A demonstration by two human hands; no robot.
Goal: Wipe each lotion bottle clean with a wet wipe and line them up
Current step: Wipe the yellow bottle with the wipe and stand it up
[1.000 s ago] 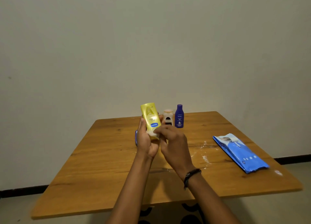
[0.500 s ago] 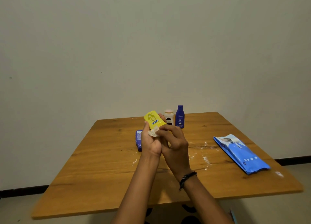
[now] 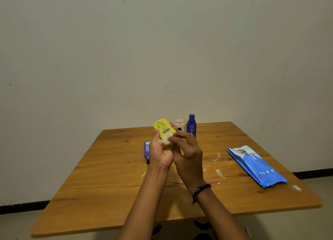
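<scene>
Head view: above worktop [image 3: 111,182].
Left hand [image 3: 161,152]: closed around yellow bottle [image 3: 163,128], tilted.
Right hand [image 3: 188,156]: fingers pinching white wipe [image 3: 166,138] against bottle's lower part.

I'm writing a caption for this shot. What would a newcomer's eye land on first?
Mid-frame, the left hand holds a tilted yellow bottle while the right hand presses a white wipe to it. A blue wipe pack lies on the right of the table.

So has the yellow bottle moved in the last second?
Yes. The yellow bottle has tipped left, away from the standing blue bottle, and sits lower against it.
</scene>
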